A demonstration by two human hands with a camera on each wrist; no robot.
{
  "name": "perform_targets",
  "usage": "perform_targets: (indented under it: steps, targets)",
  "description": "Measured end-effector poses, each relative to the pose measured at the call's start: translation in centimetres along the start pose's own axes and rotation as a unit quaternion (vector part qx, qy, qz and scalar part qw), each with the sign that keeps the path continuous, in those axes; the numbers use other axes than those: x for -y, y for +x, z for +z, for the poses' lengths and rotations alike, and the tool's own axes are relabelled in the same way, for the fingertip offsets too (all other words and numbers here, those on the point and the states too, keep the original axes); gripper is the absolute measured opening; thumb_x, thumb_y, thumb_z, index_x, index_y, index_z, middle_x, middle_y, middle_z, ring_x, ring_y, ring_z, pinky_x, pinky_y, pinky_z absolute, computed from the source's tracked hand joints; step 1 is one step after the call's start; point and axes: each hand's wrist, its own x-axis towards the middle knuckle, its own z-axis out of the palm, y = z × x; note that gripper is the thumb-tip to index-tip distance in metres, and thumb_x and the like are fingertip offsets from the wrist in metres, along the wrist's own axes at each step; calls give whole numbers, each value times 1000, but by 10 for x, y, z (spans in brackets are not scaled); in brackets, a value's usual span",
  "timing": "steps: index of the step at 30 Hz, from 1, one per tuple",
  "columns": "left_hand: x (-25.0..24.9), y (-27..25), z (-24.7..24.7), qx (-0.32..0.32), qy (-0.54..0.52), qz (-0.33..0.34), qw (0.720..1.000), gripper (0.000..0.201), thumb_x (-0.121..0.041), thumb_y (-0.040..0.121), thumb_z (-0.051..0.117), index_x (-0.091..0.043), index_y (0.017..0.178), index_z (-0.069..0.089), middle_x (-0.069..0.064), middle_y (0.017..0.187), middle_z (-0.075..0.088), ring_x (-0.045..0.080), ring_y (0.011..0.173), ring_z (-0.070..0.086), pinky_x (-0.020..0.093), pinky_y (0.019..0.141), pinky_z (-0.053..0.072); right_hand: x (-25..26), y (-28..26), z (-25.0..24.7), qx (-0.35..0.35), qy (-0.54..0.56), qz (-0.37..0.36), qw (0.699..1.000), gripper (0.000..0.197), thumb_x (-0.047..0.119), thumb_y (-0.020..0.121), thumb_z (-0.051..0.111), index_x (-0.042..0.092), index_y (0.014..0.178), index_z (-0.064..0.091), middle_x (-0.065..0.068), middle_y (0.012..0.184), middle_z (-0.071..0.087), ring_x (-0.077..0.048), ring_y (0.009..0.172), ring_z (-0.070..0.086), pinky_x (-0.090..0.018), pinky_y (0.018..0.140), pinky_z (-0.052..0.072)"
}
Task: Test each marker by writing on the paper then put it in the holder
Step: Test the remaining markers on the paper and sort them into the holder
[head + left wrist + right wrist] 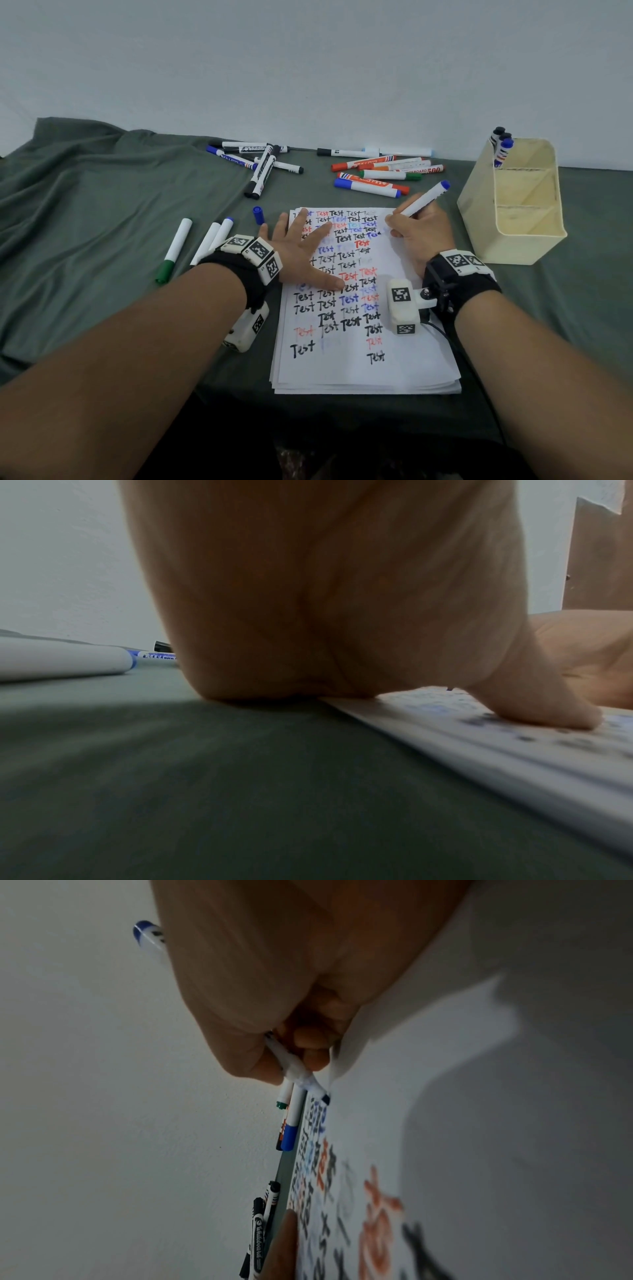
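Note:
My right hand (416,228) grips an uncapped blue marker (426,198) in a writing hold, its tip (325,1097) touching the upper right of the paper (411,356). The sheet tops a white stack and is covered in "Test" words in black, red and blue. My left hand (301,250) lies flat with spread fingers on the paper's left side; the wrist view shows the palm (325,615) and thumb (555,710) pressing down. A loose blue cap (258,214) lies just beyond the left hand. The cream holder (513,219) stands at right with a few markers (500,147) in its back compartment.
Black and blue markers (260,164) lie heaped at the back centre, and red, orange, green and blue ones (380,173) further right. Three more markers (205,241) lie left of my left wrist. A rumpled green cloth (102,205) covers the table; a white wall stands behind.

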Motion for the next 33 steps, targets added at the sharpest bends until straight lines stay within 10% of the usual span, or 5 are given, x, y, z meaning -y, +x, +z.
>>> perform_targets:
  steps: [19,26,33]
  targets:
    - [5,7,5,-14,6,6,1000,136,-111,34,36,-56,146,-21,-9,160,-35,28,149,-27,58,116,-12,-5,1,-5,-13,129,-16,991,16,18,76,83,28,73,71,-4,75,72,-15,71,68,-31,74,58]
    - [7,0,-1,-268,86,-23,959,89,-101,65,22,-56,141,35,-4,157,18,29,137,20,52,108,21,-6,0,-6,-8,138,-29,990,10,17,81,84,21,82,75,-1,66,66,-11,60,58,-23,57,50]
    - [31,2,-7,-293,-17,-180,939,53,-53,92,56,-32,140,47,14,147,41,38,133,38,49,109,33,-2,-2,-4,17,254,27,967,15,6,90,65,11,90,79,-12,76,72,-18,63,61,-26,59,48]
